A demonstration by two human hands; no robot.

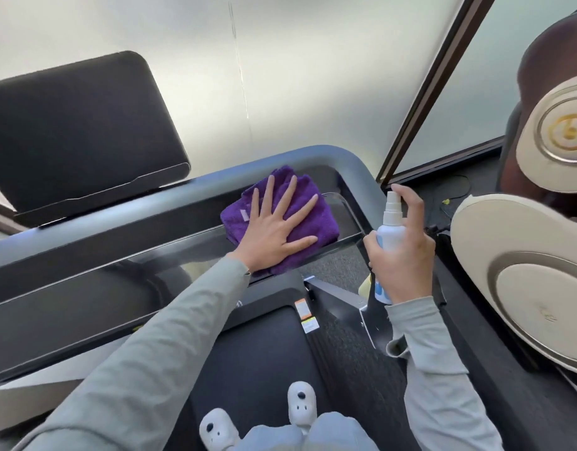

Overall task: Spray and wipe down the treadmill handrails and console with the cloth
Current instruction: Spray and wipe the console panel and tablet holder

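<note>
Cloth (pixel 282 219), one, purple, folded, at centre frame on the glossy console (pixel 95 288) beside the curved grey handrail (pixel 345 157). Pressed flat under the left hand (pixel 274 229), fingers straight and spread wide. One small pale label on the cloth, unreadable. One white spray bottle (pixel 389 236) right of centre, gripped upright by the right hand (pixel 407 252), fingers curled round the body, forefinger arched over the nozzle. Blue print on the bottle mostly hidden. One dark screen (pixel 82 131) at upper left. Two white slippers (pixel 300 405) on the black belt (pixel 257 362) at bottom. Stickers near the belt's front, too small to read.
</note>
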